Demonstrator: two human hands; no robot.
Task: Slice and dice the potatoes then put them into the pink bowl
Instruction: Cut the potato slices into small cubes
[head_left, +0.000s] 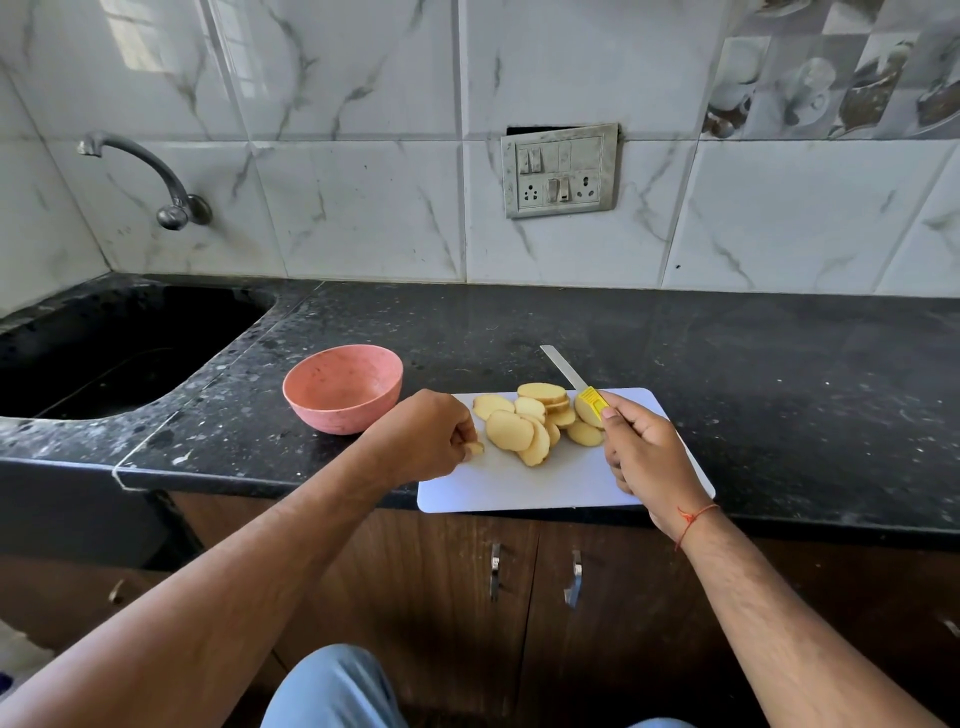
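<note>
Fingers of the left hand (426, 436) pinch a small potato piece (474, 448) at the board's left edge; the potato slices (524, 423) lie just right, between it and the right hand (647, 457) gripping the knife (582, 387).

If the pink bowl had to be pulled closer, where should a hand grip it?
Judging by its pose, at the rim: the pink bowl stands upright and empty, its open rim exposed. Its near-right side, beside the left hand, looks easiest; fingers inside, thumb outside the wall.

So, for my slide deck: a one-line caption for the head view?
Left hand pinches a potato piece; right hand holds knife by potato slices.
</note>
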